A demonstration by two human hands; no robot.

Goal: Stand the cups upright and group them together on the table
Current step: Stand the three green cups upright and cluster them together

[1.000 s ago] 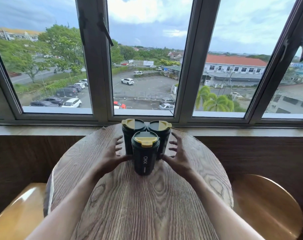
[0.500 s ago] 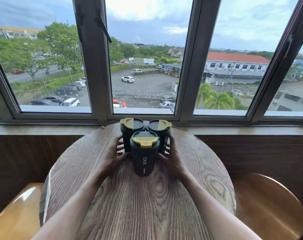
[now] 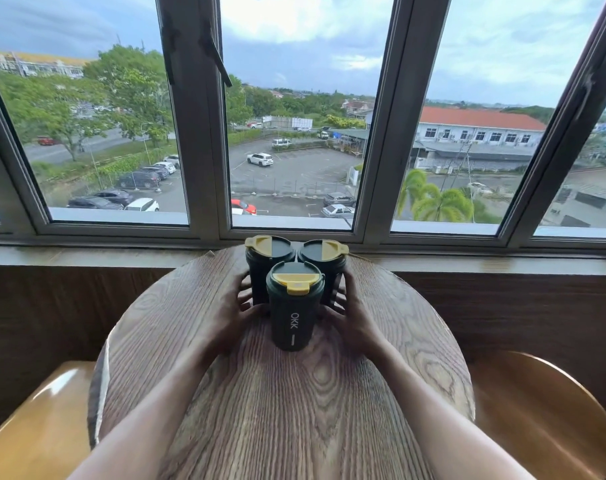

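Note:
Three dark green cups with yellow lid flaps stand upright, touching in a tight triangle at the far side of the round wooden table. The front cup bears white lettering. Behind it stand the back-left cup and the back-right cup. My left hand presses against the left of the cluster, fingers on the back-left cup, thumb at the front cup. My right hand mirrors it on the right, fingers on the back-right cup. The cups' lower sides are partly hidden by my fingers.
A window sill and window frames run just behind the table's far edge. Yellowish wooden seats sit low at the left and right of the table. A dark wooden wall panel lies below the sill.
Both hands moved inward from spread-open beside the cups to cupped against the cluster's sides. The three cups stay upright and together.

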